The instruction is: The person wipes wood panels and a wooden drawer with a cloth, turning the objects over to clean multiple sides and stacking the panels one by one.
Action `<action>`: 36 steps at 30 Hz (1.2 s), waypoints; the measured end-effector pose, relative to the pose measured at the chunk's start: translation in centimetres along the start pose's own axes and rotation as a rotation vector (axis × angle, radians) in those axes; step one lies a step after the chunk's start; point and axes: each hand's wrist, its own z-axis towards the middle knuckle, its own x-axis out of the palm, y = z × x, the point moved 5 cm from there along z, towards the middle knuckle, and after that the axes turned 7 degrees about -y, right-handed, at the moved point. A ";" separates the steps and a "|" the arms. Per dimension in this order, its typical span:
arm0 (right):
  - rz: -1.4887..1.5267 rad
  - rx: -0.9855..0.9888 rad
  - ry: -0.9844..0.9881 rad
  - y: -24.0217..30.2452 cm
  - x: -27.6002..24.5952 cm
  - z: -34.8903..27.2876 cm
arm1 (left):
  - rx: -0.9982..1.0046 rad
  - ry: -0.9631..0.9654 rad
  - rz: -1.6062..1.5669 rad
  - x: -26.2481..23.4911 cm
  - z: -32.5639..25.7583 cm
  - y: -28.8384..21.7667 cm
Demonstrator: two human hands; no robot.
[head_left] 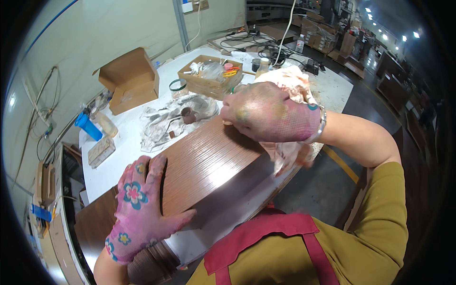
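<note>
A brown wood-grain panel (209,164) with a glossy top lies slantwise in front of me. My left hand (142,209), in a pink flowered glove, rests against its left end, fingers stretched along the edge and thumb apart toward the near corner. Over the panel's far right end, my right hand (270,111) is closed in a stained pink glove. A pale pinkish rag (287,159) hangs out beneath that hand; its fingertips are partly hidden. Behind the right wrist lies a whitish cloth bundle (289,80); whether it joins the rag I cannot tell.
A grey cloth (166,118) with a small brown cup (188,115) lies beyond the panel. Farther off are an open cardboard box (135,85), a carton of odds and ends (213,85) and tangled black cables (270,47). A blue bottle (88,126) and a block (101,152) are at left.
</note>
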 end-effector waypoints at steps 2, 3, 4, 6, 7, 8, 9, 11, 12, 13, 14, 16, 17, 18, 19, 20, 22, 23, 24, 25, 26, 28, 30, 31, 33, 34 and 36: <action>0.117 0.044 -0.129 -2.8 0.1 -1.1 | 0.014 -0.003 0.023 0.2 -0.3 0.3; 0.178 0.071 -0.178 -5.0 0.5 -2.0 | -0.009 0.009 0.002 0.2 -0.1 0.1; -0.023 0.173 -0.120 -7.8 0.9 -2.8 | 0.001 0.015 0.007 0.5 0.0 0.1; -0.032 0.320 -0.153 -11.8 -0.2 -5.6 | 0.029 -0.012 0.013 0.7 0.0 0.3; 0.034 0.578 0.062 -14.0 0.5 -6.9 | 0.046 -0.022 0.014 0.8 -0.1 0.4; -0.035 0.592 0.074 -15.0 0.2 -8.1 | 0.043 -0.019 0.018 0.7 -0.2 0.2; -0.100 0.605 0.085 -16.2 0.2 -9.4 | 0.039 -0.016 0.025 0.6 -0.2 0.2; -0.040 0.734 -0.042 -18.6 -0.3 -11.8 | 0.016 0.002 0.043 0.4 -0.2 -0.1; 0.089 0.853 -0.176 -19.9 -0.4 -13.2 | 0.006 0.010 0.049 0.6 -0.1 -0.1; 0.484 0.935 -0.293 -21.8 -0.3 -14.4 | -0.001 0.017 0.054 0.7 0.1 -0.1; 0.939 0.862 -0.337 -22.6 -0.2 -15.1 | -0.002 0.027 0.056 1.0 0.3 0.0; 0.648 1.090 -0.352 -24.7 1.2 -18.3 | -0.009 0.052 0.039 1.7 0.7 0.2; 0.513 1.028 -0.318 -25.7 1.3 -18.2 | -0.029 0.055 0.049 1.5 0.2 0.4; 0.776 1.036 -0.400 -26.7 1.7 -18.4 | -0.048 0.058 0.059 1.1 0.0 0.2; 1.126 0.839 -0.584 -27.2 1.2 -18.3 | -0.053 0.067 0.012 0.7 -0.2 -0.1; 1.462 0.628 -0.753 -27.2 0.9 -19.0 | -0.040 0.059 0.008 0.8 0.0 -0.2; 0.797 0.993 -0.464 -29.3 2.6 -19.7 | -0.019 0.043 0.002 0.9 0.1 -0.1; 0.710 0.961 -0.461 -30.1 2.4 -19.4 | -0.017 0.046 0.006 0.9 0.2 -0.2; 0.625 0.927 -0.456 -30.6 2.2 -19.0 | -0.019 0.049 0.010 0.9 0.4 -0.3; 0.963 0.817 -0.659 -30.5 2.1 -19.1 | -0.023 0.052 0.015 0.9 0.5 -0.3; 1.142 0.677 -0.705 -33.1 2.9 -19.8 | -0.024 0.065 0.017 1.0 0.4 -0.1; 0.634 0.936 -0.370 -34.0 4.8 -19.2 | -0.044 0.071 0.055 1.5 0.1 0.5; 0.488 0.897 -0.483 -35.7 4.9 -19.0 | -0.086 0.073 -0.050 1.2 0.0 0.1; 0.418 0.875 -0.539 -36.6 5.2 -19.2 | -0.079 0.081 -0.016 1.1 0.0 0.0; 0.859 0.858 -0.678 -39.7 6.5 -19.7 | -0.069 0.109 0.055 1.1 0.1 -0.1; 1.029 0.874 -0.681 -40.7 7.5 -19.5 | -0.096 0.107 0.065 1.1 0.2 -0.1; 0.975 0.846 -0.584 -38.4 9.7 -17.8 | -0.131 0.102 0.077 1.5 0.6 -0.2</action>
